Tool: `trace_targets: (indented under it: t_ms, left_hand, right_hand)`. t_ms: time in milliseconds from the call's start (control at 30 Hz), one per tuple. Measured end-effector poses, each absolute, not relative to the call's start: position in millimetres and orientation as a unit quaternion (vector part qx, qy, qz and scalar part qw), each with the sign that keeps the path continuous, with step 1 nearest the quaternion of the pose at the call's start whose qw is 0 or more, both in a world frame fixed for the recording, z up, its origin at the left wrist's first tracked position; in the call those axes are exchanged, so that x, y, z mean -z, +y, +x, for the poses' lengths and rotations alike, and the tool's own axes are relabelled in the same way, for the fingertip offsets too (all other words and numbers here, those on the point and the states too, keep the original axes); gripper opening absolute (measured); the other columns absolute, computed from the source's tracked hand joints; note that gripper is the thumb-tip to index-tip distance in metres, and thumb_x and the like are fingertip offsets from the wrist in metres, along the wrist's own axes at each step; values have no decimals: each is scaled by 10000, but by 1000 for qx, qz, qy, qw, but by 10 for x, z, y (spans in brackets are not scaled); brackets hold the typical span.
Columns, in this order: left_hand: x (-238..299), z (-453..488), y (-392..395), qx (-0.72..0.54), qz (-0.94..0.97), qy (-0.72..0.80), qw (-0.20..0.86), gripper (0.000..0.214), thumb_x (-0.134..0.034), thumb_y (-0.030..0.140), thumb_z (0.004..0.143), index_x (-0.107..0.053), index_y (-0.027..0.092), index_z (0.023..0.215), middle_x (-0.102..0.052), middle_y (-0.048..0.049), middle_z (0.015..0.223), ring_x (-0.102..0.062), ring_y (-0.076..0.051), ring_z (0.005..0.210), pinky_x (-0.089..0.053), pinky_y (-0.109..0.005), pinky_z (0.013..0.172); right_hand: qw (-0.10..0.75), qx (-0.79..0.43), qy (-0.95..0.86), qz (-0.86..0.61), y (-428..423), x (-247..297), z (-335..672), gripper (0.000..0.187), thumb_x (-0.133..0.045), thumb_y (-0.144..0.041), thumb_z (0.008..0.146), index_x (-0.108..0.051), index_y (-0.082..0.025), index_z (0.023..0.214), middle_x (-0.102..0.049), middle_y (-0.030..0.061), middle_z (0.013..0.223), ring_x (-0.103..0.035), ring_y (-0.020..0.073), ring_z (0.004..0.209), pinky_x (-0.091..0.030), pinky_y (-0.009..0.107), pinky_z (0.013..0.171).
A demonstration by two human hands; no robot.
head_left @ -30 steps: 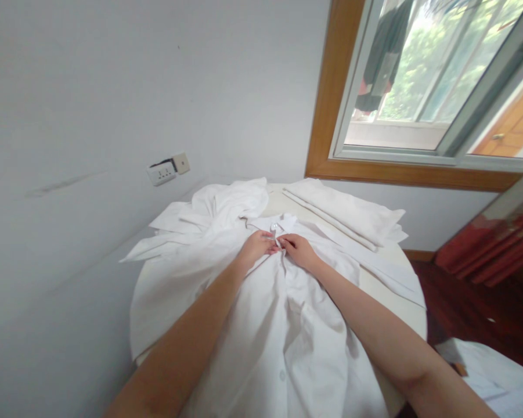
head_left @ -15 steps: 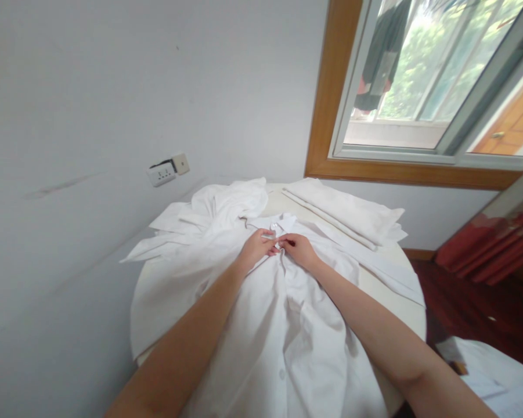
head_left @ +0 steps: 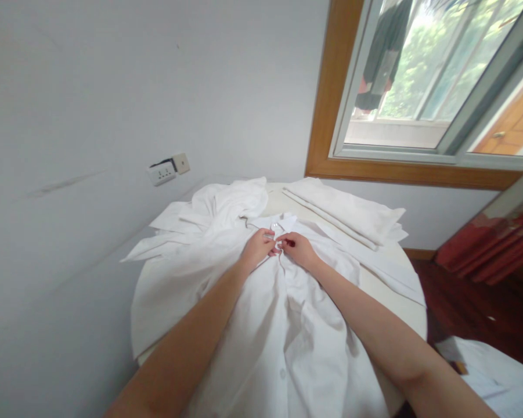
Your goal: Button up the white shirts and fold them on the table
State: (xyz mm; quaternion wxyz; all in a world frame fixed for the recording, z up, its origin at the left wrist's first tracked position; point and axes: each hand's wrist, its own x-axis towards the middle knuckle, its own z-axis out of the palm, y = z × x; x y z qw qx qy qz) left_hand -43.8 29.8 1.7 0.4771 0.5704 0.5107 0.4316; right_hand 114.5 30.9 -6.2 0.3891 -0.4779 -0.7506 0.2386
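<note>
A white button-up shirt point(head_left: 261, 325) lies spread on a round pale table point(head_left: 411, 316), its collar point(head_left: 287, 220) at the far end and its hem towards me. Just below the collar, my left hand point(head_left: 260, 247) pinches one front edge of the shirt. Close beside it on the right, my right hand point(head_left: 296, 248) pinches the other side of the placket. The fingertips of both hands nearly meet. Whatever small part sits between them, perhaps a button, is too small to make out. A lower button point(head_left: 282, 374) shows on the placket near me.
A crumpled white garment point(head_left: 226, 203) lies at the back left of the table. Folded white cloth point(head_left: 339, 209) rests at the back right. The wall with a socket point(head_left: 162, 173) borders the left side; more white clothing point(head_left: 491, 371) is at lower right.
My fingertips have moved slightly apart at the placket below the collar. The shirt and the other clothes lie as before.
</note>
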Motion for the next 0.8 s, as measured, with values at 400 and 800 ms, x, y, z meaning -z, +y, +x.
trace_targets:
  t_ms: [400,800]
  left_hand:
    - [0,-456,290,-441,595,488,462,249,-559,110,756,-474,180,979,-622,37,636,-645,-114,540,-491,-186,483]
    - [-16,-445,275,-461,585,481,463,334,-609,148,738,-425,203,1011,-614,40,694,-667,-126,581,-506,-189,486]
  right_hand:
    - [389,-227,-751,-484,297,27,1135,215,-520,-225,839,-730,-195,872,-717,30,816,-607,149,742,-426,238,707]
    - [389,-203,-746,-502,330,95,1152,271,-537,-175,811,-710,-206,1018,-711,38,923,-610,151,794,-450,256,760]
